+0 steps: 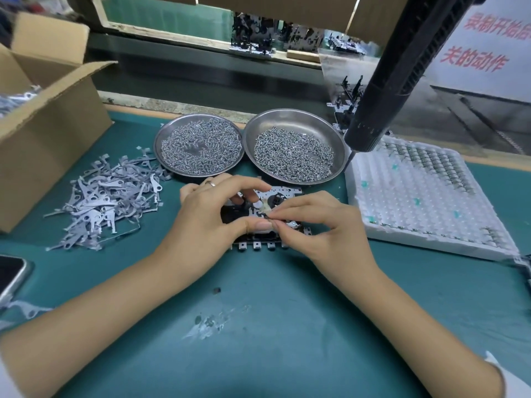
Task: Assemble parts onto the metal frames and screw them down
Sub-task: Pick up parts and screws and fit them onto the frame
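A metal frame (283, 193) with tabbed edges lies flat on the green mat at the centre, mostly covered by my hands. My left hand (209, 214) curls over its left side, thumb pressed against the frame's near part and fingers arched above it. My right hand (319, 225) pinches a small part (270, 216) between thumb and forefinger, right at the tip of my left thumb. A white piece (263, 206) and a dark round hub (277, 200) sit on the frame just beyond the fingertips.
Two steel dishes of screws (198, 146) (293, 152) stand behind the frame. A pile of grey stamped metal levers (106, 199) lies left, beside a cardboard box (43, 133). A white foam tray (425, 196) sits right, under a hanging black electric screwdriver (382, 90). A phone (11, 274) lies at the left edge.
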`<state>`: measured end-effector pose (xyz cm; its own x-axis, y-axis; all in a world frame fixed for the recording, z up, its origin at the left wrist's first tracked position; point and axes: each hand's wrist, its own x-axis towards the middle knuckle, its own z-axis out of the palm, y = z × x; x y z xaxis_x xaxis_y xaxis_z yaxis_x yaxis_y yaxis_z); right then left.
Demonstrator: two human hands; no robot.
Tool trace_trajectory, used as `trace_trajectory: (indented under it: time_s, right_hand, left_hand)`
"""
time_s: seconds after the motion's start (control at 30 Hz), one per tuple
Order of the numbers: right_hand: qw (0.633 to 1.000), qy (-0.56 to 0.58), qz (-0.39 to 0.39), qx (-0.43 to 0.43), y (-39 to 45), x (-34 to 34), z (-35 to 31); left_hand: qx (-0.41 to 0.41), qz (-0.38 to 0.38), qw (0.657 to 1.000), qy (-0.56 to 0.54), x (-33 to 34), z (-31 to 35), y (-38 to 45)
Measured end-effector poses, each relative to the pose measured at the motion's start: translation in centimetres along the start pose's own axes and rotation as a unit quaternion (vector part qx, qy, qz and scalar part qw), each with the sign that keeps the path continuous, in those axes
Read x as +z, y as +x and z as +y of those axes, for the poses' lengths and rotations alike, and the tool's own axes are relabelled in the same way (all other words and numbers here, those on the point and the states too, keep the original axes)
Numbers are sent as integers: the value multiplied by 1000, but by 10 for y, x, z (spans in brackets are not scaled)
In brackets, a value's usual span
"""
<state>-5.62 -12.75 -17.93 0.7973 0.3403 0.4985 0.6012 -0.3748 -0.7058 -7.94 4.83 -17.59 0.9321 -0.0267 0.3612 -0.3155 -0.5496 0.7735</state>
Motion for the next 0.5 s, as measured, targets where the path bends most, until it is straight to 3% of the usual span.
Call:
trace_trajectory:
  time_s: [0.2,0.5]
  right_hand:
    - [993,-97,-6,-70,-3,7,4]
    - [978,-164,-30,-129,-4,9,10]
  left_hand:
    - [-51,9,994,-95,-10,-8,-3]
    - [-15,42,999,-13,-8,-5,-8]
